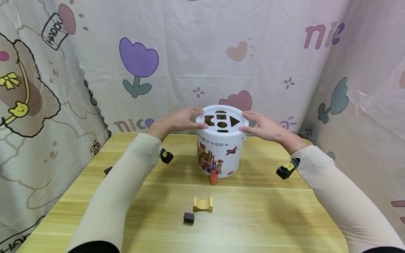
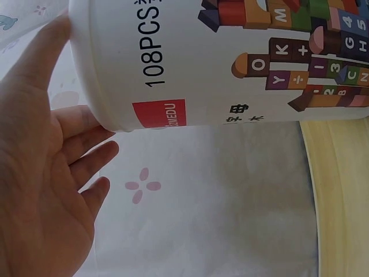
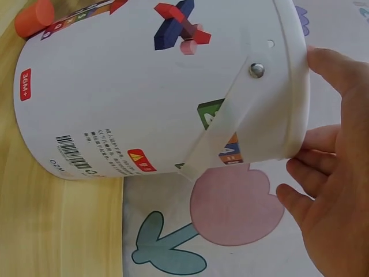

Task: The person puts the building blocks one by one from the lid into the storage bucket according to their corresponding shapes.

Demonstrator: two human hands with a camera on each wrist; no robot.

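At the far left edge of the wooden counter (image 1: 259,214) a small dark block (image 1: 108,170) lies partly hidden behind the left sleeve (image 1: 126,182). A small black camera (image 1: 166,156) sits at the left wrist.

The left hand (image 1: 181,118) rests against the left side of the lid (image 1: 221,121) of a white bucket (image 1: 220,151), fingers fairly straight and lightly spread, with the thumb low on the rim and the fingertips on the top edge. In the left wrist view the palm (image 2: 40,190) stands open beside the bucket's rim (image 2: 86,63), fingers relaxed and apart, thumb touching the rim.

The bucket stands upright near the middle of the counter, toward the back, close to the patterned cloth (image 1: 196,52) that hangs behind it. Its lid has cut-out holes in several shapes, and the side bears printed pictures of coloured blocks. An orange-red block (image 1: 214,179) touches the bucket's base at the front. Nearer the person lie a pale wooden arch-shaped block (image 1: 203,204) and, just beside it to the front left, a dark cube (image 1: 188,217).

The right hand (image 1: 264,125) lies against the right side of the lid, fingers straight and close together, thumb on the rim. In the right wrist view the fingers (image 3: 323,173) curve loosely by the rim, near the white handle (image 3: 225,124). Another black camera (image 1: 286,170) sits at the right wrist.
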